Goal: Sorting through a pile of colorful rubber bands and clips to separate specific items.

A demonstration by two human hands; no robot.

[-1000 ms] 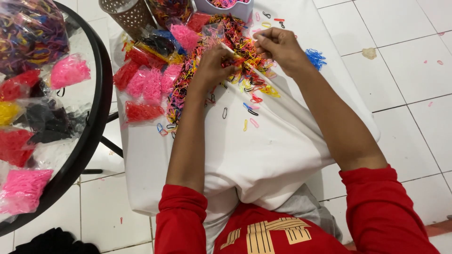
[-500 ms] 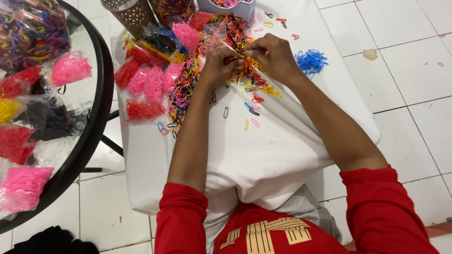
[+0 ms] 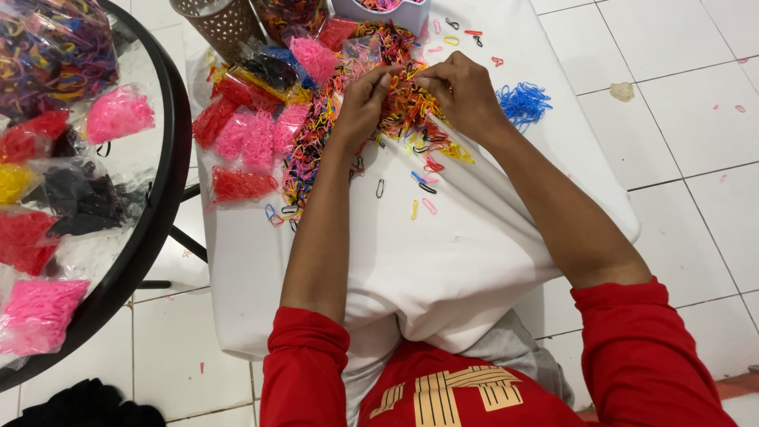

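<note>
left hand [image 3: 365,101] and right hand [image 3: 462,93] | fingertips pinched narrow on bands | mixed rubber-band pile [image 3: 395,103] lies directly under both, equally near

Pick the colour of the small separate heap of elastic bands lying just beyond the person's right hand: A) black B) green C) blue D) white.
C: the heap of blue elastic bands lies on the white cloth, beside the right hand and apart from the mixed-colour pile.

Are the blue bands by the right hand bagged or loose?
Loose: the blue bands lie in a bare heap on the white cloth, beside the right hand, no wrapper visible.
</note>
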